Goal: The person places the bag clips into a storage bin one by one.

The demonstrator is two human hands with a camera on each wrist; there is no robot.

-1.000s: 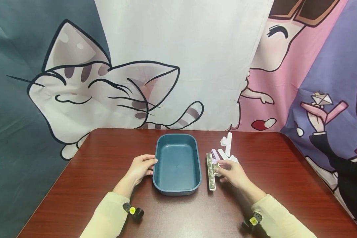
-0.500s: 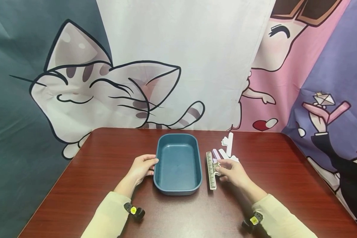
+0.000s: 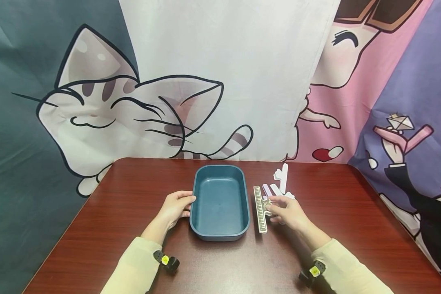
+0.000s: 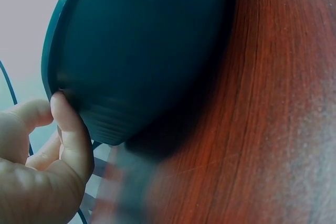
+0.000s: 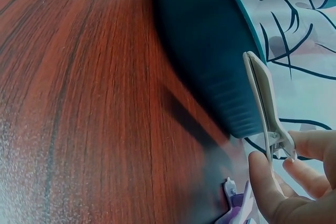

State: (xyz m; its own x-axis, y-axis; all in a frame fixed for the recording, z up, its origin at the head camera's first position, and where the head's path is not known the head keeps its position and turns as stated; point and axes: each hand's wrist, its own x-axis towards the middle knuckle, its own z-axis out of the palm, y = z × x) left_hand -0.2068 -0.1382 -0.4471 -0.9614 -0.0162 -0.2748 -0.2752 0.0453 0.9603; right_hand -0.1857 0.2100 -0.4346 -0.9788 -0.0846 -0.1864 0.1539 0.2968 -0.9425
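A dark teal rectangular tub [image 3: 219, 204] stands on the table with nothing inside. At its left side my left hand [image 3: 174, 208] pinches the rim between thumb and fingers; the left wrist view shows the tub's outer wall [image 4: 142, 51] close by. My right hand [image 3: 288, 212] pinches the handle end of a long-jawed clip [image 3: 259, 210], printed with piano keys, just right of the tub. In the right wrist view this clip [image 5: 265, 95] is up off the table, its long jaws together and its shadow falling on the wood. The fingers hide part of its handle.
Behind the right hand lie a white clip [image 3: 284, 178], a purple clip [image 3: 266, 190] and another white clip [image 3: 277, 190], partly covered by the hand. The reddish-brown table [image 3: 106, 212] ends at a printed cat curtain [image 3: 228, 49].
The piano-key clip has risen a little and shifted slightly away from me, its upper face turning more into view. My left hand and the tub have stayed in place.
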